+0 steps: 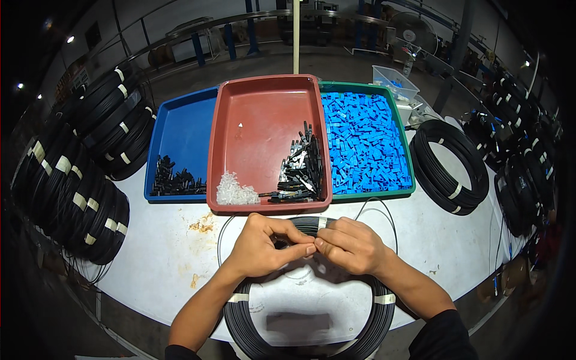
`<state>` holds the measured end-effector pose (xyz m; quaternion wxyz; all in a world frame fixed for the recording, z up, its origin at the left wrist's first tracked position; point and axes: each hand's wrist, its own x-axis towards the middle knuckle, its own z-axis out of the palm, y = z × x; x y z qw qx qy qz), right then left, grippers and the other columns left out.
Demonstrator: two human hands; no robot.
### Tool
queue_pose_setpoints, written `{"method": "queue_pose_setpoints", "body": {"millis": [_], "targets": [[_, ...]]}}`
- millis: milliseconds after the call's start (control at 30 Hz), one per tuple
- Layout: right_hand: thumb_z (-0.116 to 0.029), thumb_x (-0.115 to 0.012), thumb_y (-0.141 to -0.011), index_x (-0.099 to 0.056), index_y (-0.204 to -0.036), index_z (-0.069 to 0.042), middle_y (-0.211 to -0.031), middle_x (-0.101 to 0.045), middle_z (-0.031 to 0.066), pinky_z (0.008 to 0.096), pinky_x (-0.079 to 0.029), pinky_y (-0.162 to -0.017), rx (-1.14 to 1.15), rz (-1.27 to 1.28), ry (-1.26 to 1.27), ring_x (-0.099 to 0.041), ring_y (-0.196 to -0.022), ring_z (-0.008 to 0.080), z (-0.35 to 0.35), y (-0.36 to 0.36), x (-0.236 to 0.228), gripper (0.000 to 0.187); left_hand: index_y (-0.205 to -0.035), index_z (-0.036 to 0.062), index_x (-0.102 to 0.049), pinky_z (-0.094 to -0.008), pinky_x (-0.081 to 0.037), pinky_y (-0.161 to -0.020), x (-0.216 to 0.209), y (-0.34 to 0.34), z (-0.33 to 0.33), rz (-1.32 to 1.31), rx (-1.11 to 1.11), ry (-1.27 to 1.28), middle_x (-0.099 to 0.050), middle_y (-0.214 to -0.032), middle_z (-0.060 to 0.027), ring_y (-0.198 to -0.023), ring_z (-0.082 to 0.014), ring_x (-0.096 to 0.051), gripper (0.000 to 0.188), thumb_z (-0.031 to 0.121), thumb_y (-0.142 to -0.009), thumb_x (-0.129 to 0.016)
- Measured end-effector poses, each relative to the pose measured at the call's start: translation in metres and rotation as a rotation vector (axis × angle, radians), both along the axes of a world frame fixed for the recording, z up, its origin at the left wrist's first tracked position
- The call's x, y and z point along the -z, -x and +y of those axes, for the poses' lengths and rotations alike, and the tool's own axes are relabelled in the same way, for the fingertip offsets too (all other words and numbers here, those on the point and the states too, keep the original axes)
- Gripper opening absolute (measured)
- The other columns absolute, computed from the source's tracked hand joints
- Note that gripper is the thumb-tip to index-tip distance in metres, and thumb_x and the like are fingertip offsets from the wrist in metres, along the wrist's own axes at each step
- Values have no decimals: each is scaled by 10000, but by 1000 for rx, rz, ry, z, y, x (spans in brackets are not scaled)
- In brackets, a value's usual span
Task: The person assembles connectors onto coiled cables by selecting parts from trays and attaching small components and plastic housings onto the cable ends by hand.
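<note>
A coil of black cable (241, 318), bound with pale tape, lies on the table before me, and both my hands are over its far side. My left hand (267, 246) is closed in a pinch, thumb against forefinger. My right hand (353, 247) is pinched too, its fingertips meeting those of the left. Whatever sits between the fingertips is hidden or too small to name. A thin loose loop of cable (393, 223) arcs out from the coil on the right, and another bend shows on the left.
Beyond my hands stand a blue tray (180, 129) of small black parts, a red tray (267, 114) with clear pieces and black connectors, and a green tray (410, 171) of blue plastic parts. Stacked cable coils (72, 192) crowd the left; another coil (425, 168) lies right.
</note>
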<state>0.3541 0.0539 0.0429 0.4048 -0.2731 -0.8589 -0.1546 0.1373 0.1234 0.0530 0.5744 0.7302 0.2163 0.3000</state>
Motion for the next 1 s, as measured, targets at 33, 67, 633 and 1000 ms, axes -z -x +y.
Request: {"method": "queue_pose_setpoints", "body": {"millis": [33,67,633,1000], "targets": [[-6,-699,-773,-611,-872,2,-874,-651,123,366,-536,-634,-7,19,43,-626,-739,255,0,-2,0,132,-886,-7,-803,-240,-560,-680,3,-1,2,1,0,-1,-784,-822,-120,-718,-113,-732,88,37,-812,-820],[10,-700,-768,-609,-864,1,-872,-655,125,365,-538,-635,-14,37,87,-626,-737,254,-1,-2,1,133,-890,-12,-793,-258,-560,-669,5,-2,4,-32,-12,-325,-779,-830,-115,-707,-134,-721,106,26,-793,-814],[30,-696,-756,-607,-859,19,-887,-667,142,360,-538,-646,2,136,242,-632,-717,267,-1,-1,3,136,-872,-32,-783,-285,-589,-643,5,-6,0,-68,-65,-528,-773,-822,-139,-659,-187,-726,126,-25,-748,-805],[29,-723,-821,-614,-935,37,-892,-679,136,365,-542,-675,-81,304,354,-653,-768,268,6,0,9,159,-889,-20,-790,-267,-587,-624,-2,-9,-7,-132,-185,-654,-777,-811,-139,-658,-176,-741,138,-5,-757,-825]]}}
